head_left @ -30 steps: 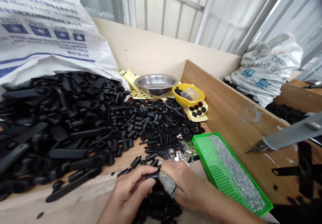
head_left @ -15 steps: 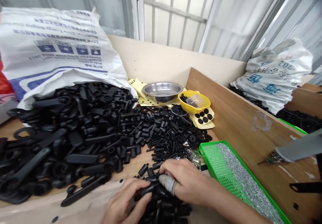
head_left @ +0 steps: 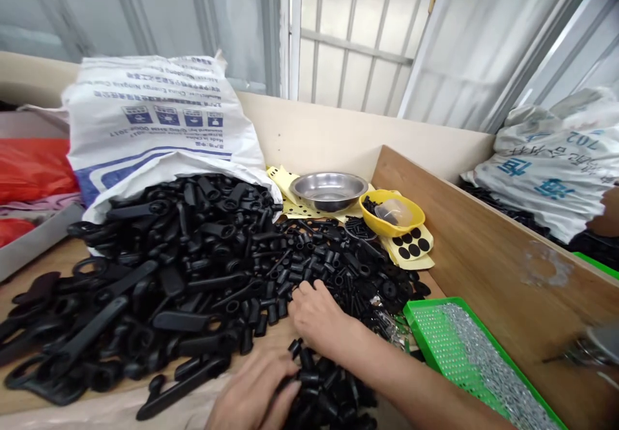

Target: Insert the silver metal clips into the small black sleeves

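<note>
My left hand (head_left: pixel 258 388) is low in the view, its fingers and thumb curled together at the edge of the near pile of short black plastic sleeves (head_left: pixel 324 385). Motion smears it, and what lies between the fingers is not clear. Farther forward, my right hand (head_left: pixel 316 317) is closed, fingers bent down at the near side of the spread of small black cylinders (head_left: pixel 309 256). Its fingertips are hidden, so I cannot tell what they pinch. To the left lies a large heap of black plastic handles (head_left: pixel 178 275).
A white sack (head_left: pixel 164 114) spills handles at back left. Behind are a steel bowl (head_left: pixel 329 190), a yellow basket (head_left: pixel 411 220) and a sheet of black round stickers (head_left: pixel 425 262). A green tray (head_left: pixel 435 333) of small metal pieces stands right, beside a wooden divider (head_left: pixel 464 224) and an electric screwdriver (head_left: pixel 599 343).
My right hand has left the near pile beside my left hand and reached forward to the small cylinders. My left hand stays at the near pile. The whole view has shifted slightly.
</note>
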{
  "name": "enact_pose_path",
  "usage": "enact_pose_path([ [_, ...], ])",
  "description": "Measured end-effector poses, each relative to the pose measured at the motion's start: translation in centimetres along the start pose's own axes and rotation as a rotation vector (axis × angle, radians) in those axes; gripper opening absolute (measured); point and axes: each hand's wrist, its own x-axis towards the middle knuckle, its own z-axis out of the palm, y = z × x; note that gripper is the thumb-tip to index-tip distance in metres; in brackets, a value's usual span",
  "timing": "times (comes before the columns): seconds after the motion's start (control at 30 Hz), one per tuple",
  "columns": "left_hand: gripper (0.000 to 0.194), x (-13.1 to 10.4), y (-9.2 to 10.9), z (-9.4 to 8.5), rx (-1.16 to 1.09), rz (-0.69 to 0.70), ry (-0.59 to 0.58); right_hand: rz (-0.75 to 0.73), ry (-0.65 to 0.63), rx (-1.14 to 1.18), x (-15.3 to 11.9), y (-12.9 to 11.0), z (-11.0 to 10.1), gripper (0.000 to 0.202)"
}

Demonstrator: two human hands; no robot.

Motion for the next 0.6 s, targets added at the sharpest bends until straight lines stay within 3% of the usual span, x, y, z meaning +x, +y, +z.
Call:
enact_pose_path([
  [0.13, 0.019, 4.8, -1.5, -0.8, 0.278, -0.261, -0.121, 0.089, 0.016, 0.085, -0.4, 1.4, -1.4, 0.015],
  [0.3, 0.025, 9.2, -3.0, 0.9, 0.265, -0.363, -0.104, 0.205, 0.074, 0.282, -1.7, 3.5, -3.7, 0.023],
  [0.47, 0.026, 9.7, -3.2, 0.7, 0.037, -0.437, -0.064, 0.291, 0.168, 0.469, -3.6, 4.1, -5.1, 0.013],
  [0.6, 0.027, 8.6, -2.1, 0.2, -0.286, -0.542, -0.041, 0.312, 0.309, 0.826, -4.6, 3.1, -5.9, 0.005],
])
